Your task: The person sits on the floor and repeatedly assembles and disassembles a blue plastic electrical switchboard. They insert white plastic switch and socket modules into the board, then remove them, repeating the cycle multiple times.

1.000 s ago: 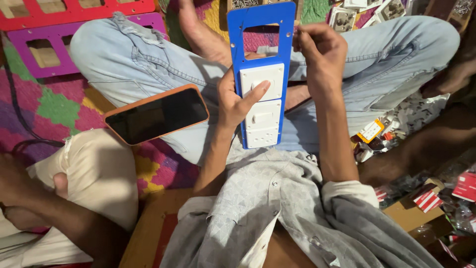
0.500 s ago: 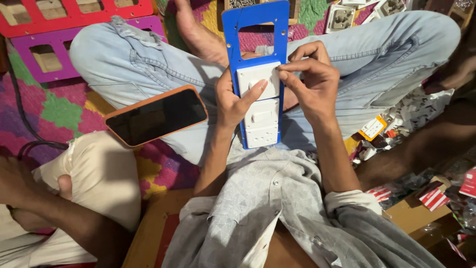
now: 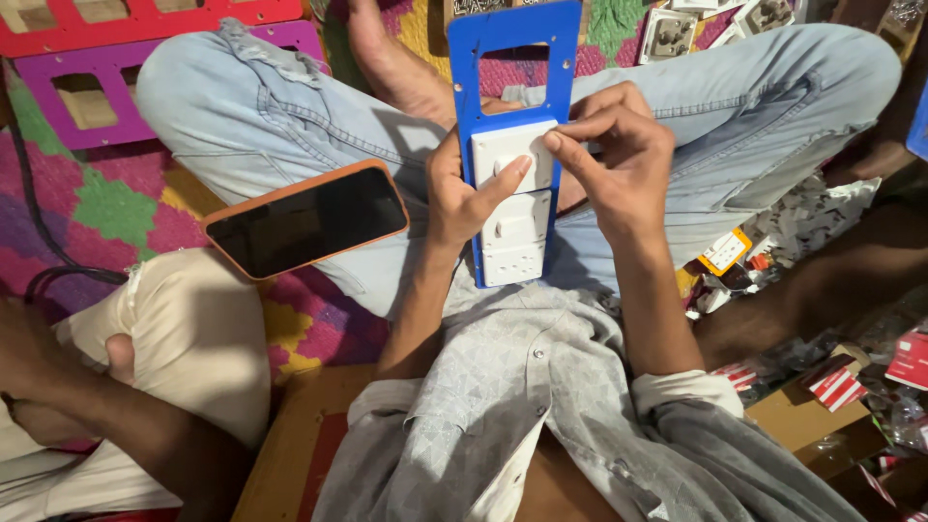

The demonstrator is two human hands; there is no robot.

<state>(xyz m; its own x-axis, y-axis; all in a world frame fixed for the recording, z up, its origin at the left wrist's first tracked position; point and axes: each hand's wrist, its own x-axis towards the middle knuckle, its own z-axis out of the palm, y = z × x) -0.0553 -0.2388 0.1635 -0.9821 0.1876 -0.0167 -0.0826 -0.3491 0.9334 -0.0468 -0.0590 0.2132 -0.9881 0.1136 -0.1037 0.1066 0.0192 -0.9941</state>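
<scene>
A tall blue panel [image 3: 522, 39] stands over the person's lap between crossed denim legs [image 3: 290, 106]. The left hand [image 3: 464, 188] grips its left edge, thumb lying across the top white switch module [image 3: 510, 155]; the right hand [image 3: 619, 159] pinches that module's right corner with its fingertips. A phone in an orange case [image 3: 307, 217] rests on the left knee, just beside. Purple [image 3: 58, 58] and red [image 3: 145, 19] frames lie on the patterned mat behind; small packets [image 3: 725, 253] clutter the right; another person's knee [image 3: 184, 329] crowds the lower left
</scene>
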